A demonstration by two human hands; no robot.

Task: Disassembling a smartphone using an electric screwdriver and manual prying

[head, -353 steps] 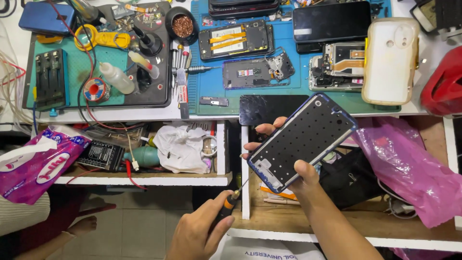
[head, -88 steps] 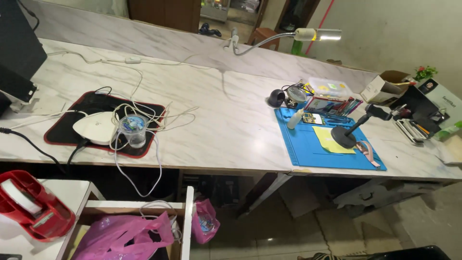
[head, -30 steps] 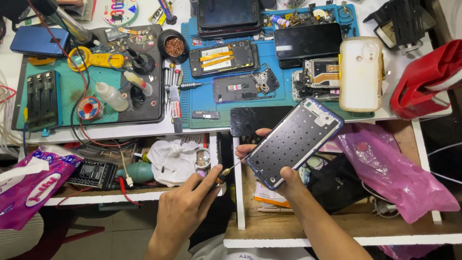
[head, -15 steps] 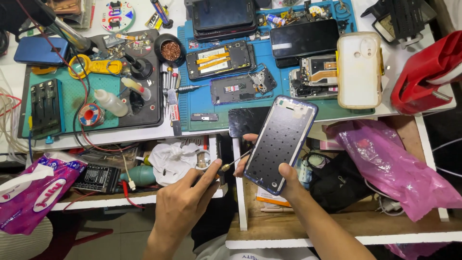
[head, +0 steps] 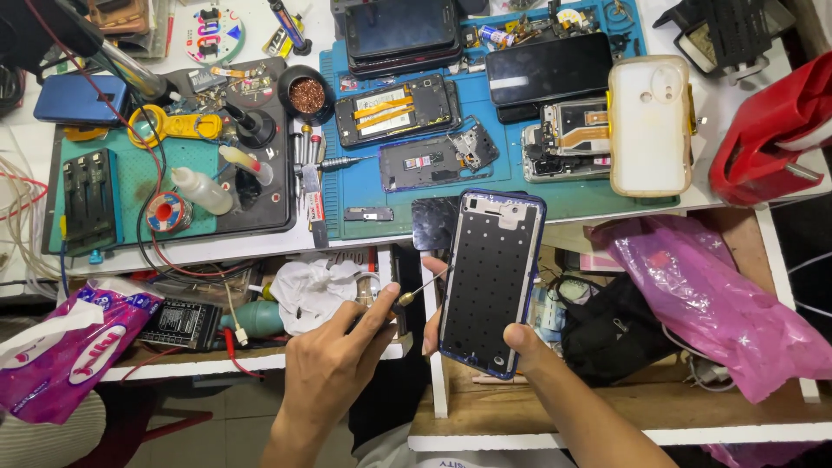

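Observation:
My right hand [head: 511,342] grips a bare phone frame [head: 490,279] with a blue rim, its dark inner side up and nearly upright, thumb on the lower edge and fingers behind the left side. My left hand [head: 334,368] pinches a thin screwdriver [head: 416,290] whose metal tip touches the frame's left edge. Both hands hover below the bench edge, over open drawers.
A blue work mat [head: 485,113] holds opened phones, a dark screen and a cream phone case [head: 650,126]. Left of it a green mat [head: 130,186] carries bottles, solder wire and a tool rack. Pink bags [head: 702,295] lie at right, a red object [head: 771,139] beyond, a white rag [head: 312,290] in the drawer.
The frame has turned from a slant to almost upright in my right hand. My left hand has brought the screwdriver tip up against its left edge. The view came back from a look across the room.

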